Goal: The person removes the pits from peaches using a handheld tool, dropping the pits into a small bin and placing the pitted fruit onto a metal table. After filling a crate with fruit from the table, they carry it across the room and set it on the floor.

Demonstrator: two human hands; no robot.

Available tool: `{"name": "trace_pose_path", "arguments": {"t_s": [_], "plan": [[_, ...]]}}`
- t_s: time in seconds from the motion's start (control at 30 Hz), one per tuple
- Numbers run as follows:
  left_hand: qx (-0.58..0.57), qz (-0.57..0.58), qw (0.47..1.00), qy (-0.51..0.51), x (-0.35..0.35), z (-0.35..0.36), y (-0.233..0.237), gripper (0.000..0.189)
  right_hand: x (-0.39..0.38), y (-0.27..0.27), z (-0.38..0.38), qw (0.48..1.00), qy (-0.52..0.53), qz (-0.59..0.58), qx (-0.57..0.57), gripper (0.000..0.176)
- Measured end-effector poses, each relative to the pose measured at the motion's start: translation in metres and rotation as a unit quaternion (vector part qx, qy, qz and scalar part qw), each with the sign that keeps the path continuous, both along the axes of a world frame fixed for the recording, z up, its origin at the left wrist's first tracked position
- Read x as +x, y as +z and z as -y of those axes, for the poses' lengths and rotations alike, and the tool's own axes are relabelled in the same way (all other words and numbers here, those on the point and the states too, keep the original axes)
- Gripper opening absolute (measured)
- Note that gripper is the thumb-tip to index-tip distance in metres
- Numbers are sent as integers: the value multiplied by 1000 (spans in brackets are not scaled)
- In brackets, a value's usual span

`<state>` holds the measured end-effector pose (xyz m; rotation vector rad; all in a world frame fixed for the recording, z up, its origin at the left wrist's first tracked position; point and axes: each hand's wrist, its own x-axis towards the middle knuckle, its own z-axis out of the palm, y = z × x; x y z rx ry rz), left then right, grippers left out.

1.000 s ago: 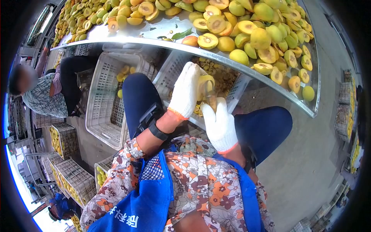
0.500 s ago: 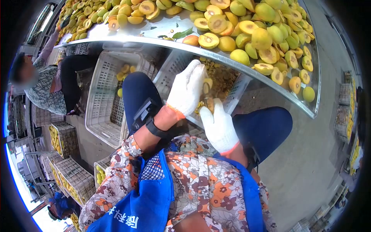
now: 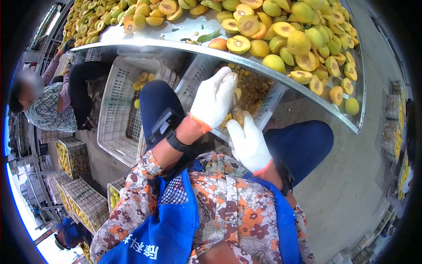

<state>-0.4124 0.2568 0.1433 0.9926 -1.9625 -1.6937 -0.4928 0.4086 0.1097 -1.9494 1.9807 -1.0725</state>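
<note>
My left hand (image 3: 214, 97), in a white glove, has its fingers pressed together around something between the two hands that I cannot make out. Just to its right, my right hand (image 3: 249, 143), also gloved in white, pinches a small brownish piece (image 3: 238, 116). The hands almost meet over a white crate (image 3: 271, 105) that holds many small brown and yellow bits. Beyond them a metal tray (image 3: 176, 45) bears a heap of halved and whole yellow-green fruit (image 3: 299, 43).
To the left stands a pale crate (image 3: 115, 105) with a few fruits inside. A co-worker (image 3: 50, 105) sits farther left by the tray. Stacked crates (image 3: 77, 198) of fruit stand at the lower left, others (image 3: 390, 132) at the far right.
My hands have shifted only slightly and stay close together. At the left, the co-worker has leaned and moved their arms near the tray.
</note>
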Motion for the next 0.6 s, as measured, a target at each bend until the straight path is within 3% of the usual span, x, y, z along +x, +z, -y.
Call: {"name": "trace_pose_path", "arguments": {"t_s": [0.1, 0.2, 0.3, 0.37, 0.6], "plan": [[-91, -79, 992, 41, 0, 5, -18, 39, 3, -4, 1, 998, -29, -49, -34, 28], [-88, -61, 993, -44, 3, 15, -27, 37, 3, 3, -3, 998, -13, -24, 51, 30], [-14, -81, 997, 5, -2, 8, -28, 35, -4, 10, 1, 999, -14, -2, 51, 32], [61, -153, 985, 53, -6, 2, -23, 33, -1, 10, -1, 999, -28, -14, 37, 32], [143, -273, 949, 60, -5, -10, -12, 36, -1, 9, -4, 997, -56, -14, 58, 33]]}}
